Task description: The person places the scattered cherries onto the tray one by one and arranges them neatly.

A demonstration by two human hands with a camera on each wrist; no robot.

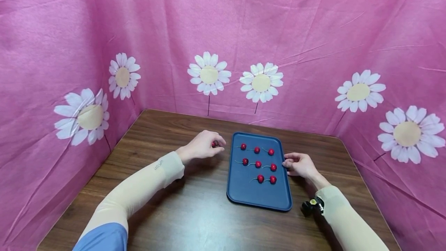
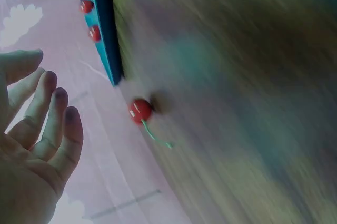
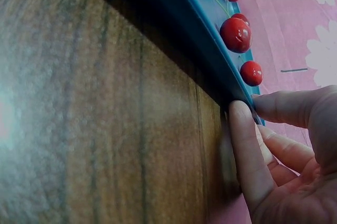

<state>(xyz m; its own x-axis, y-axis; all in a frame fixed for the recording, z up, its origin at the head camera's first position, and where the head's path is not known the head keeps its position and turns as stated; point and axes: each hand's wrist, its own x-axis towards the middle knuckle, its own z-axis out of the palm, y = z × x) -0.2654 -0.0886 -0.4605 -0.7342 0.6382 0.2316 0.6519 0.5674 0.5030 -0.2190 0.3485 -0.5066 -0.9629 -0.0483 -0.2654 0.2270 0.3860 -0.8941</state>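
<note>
A blue tray (image 1: 244,193) lies on the table, carrying several red cherries (image 1: 258,164) in three rows, their stems pointing mostly left. My right hand (image 1: 300,164) pinches the tray's right rim between thumb and fingers, as the right wrist view shows at the tray wall (image 3: 208,39). Left of the tray, my left hand (image 1: 202,146) hovers over a loose cherry (image 2: 140,110) on the table. In the left wrist view its fingers are loosely bent and stand apart from this cherry, whose green stem is visible. In the head view the fingers partly hide it.
The brown wooden table (image 1: 167,220) reaches back to a pink curtain (image 1: 167,30) printed with white daisies, which encloses it on the far side and both flanks. A small black device (image 1: 308,207) is at the right wrist.
</note>
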